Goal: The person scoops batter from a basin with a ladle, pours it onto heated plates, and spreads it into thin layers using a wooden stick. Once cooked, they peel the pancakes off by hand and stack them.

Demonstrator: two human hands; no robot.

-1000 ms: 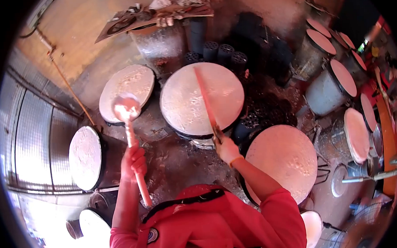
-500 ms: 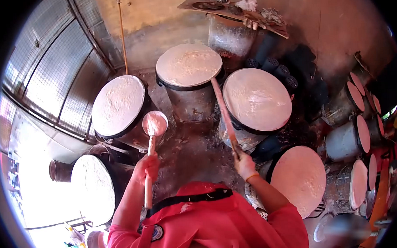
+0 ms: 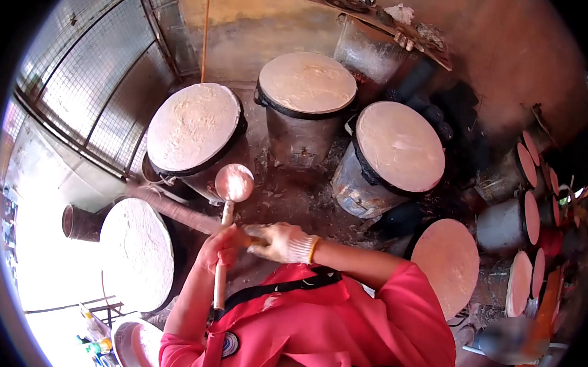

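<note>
left hand (image 3: 219,248) fisted on ladle (image 3: 232,185); right hand (image 3: 280,242) crossing with stick (image 3: 177,211).

From my head, a single fisheye camera looks steeply down past my red shirt (image 3: 313,327), close to my hands, taking in the round griddles (image 3: 193,125) ringed about me.

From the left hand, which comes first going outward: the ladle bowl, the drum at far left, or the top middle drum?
From the left hand:
1. Ladle bowl, just above.
2. Far-left drum, beside it.
3. Top middle drum, farthest, by the wall.
</note>
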